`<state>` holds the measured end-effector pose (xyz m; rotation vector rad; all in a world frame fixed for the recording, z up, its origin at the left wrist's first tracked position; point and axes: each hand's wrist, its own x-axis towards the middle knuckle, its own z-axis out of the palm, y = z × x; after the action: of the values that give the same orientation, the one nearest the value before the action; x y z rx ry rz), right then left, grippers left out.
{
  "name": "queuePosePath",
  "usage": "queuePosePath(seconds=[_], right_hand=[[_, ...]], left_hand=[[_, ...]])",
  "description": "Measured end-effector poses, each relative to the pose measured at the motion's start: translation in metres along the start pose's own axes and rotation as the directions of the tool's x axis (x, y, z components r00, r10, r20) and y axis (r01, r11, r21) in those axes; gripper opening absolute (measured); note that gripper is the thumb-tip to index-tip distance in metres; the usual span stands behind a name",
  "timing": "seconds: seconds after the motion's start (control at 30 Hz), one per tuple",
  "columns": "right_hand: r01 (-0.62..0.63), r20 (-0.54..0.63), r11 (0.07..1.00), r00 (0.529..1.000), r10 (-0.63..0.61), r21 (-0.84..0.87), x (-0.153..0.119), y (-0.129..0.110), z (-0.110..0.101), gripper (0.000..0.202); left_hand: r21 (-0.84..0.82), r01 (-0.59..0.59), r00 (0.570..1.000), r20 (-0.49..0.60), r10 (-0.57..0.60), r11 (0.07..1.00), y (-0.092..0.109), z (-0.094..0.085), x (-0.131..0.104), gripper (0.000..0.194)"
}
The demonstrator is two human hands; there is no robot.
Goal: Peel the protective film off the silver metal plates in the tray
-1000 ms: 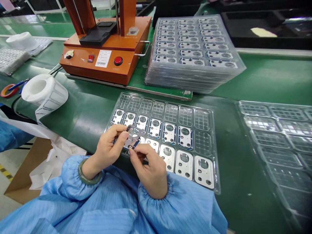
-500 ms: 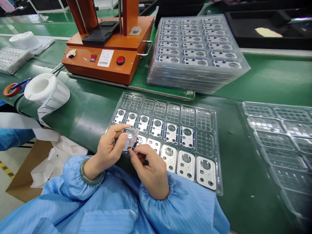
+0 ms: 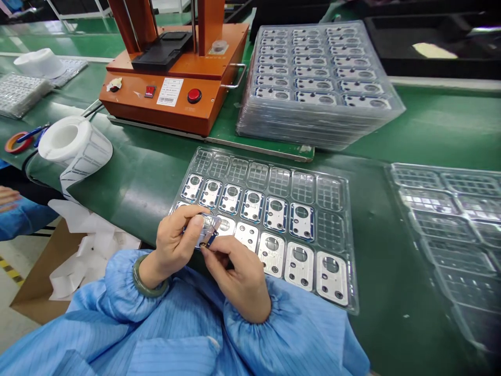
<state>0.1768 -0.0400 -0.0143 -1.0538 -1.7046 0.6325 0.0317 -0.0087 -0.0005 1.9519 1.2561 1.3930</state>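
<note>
My left hand (image 3: 172, 245) grips a small rectangular plate (image 3: 210, 225) with a dark blue edge and a clear, shiny face, thumb on top. At its lower corner, the fingertips of my right hand (image 3: 238, 274) are pinched together, touching the plate. Whether they also hold a bit of film there is hidden. Both hands are over the near left part of a clear plastic tray (image 3: 330, 232). Silvery plates (image 3: 301, 221) with a round window and small holes sit in its middle and near rows. Those in the middle row show blue edges.
Behind the tray stand an orange press (image 3: 172, 104) and a tall stack of filled trays (image 3: 313, 117). An empty clear tray (image 3: 442, 230) lies right. At left are a label roll (image 3: 74, 141), a tape ring (image 3: 18, 142), a cardboard box (image 3: 43, 282) with white paper, and another person's hand (image 3: 8, 198).
My right fingertips have moved slightly left and down, and the held plate has tilted a little. At left, a white sheet has dropped to the box and the other person's hand has come into view.
</note>
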Motion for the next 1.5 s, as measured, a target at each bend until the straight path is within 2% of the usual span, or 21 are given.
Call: queuePosePath(seconds=[0.53,0.67,0.83,1.0,1.27,1.4,1.5], right_hand=[[-0.048,-0.037,0.998,0.998,0.047,-0.026,0.0,0.0,0.0,0.008],[-0.013,-0.045,1.0,0.999,0.012,-0.012,0.002,-0.005,-0.001,0.007],[0.035,-0.114,0.999,0.993,-0.037,-0.016,0.002,-0.013,0.0,0.009],[0.086,-0.188,0.987,0.976,-0.11,-0.134,-0.002,-0.01,0.007,0.015],[0.117,-0.196,0.937,0.962,-0.189,-0.329,-0.005,-0.004,0.011,0.022],[0.153,-0.214,0.918,0.946,-0.243,-0.366,-0.004,-0.003,0.013,0.019],[0.117,-0.258,0.929,0.942,-0.216,-0.351,-0.005,-0.004,0.011,0.015]], left_hand=[[-0.043,0.028,0.998,-0.056,-0.03,0.999,-0.01,0.006,-0.007,0.017],[-0.036,0.03,0.994,-0.099,-0.034,0.999,-0.007,0.004,-0.007,0.014],[0.057,0.02,0.985,-0.173,-0.009,0.998,-0.004,0.003,-0.007,0.012],[0.067,0.075,0.981,-0.182,-0.061,0.995,-0.004,0.003,-0.006,0.012],[0.082,0.072,0.983,-0.176,-0.057,0.994,-0.006,0.005,-0.007,0.011],[0.049,0.08,0.985,-0.158,-0.072,0.996,-0.009,0.006,-0.009,0.011],[0.055,0.09,0.982,-0.171,-0.08,0.994,-0.011,0.006,-0.009,0.01]])
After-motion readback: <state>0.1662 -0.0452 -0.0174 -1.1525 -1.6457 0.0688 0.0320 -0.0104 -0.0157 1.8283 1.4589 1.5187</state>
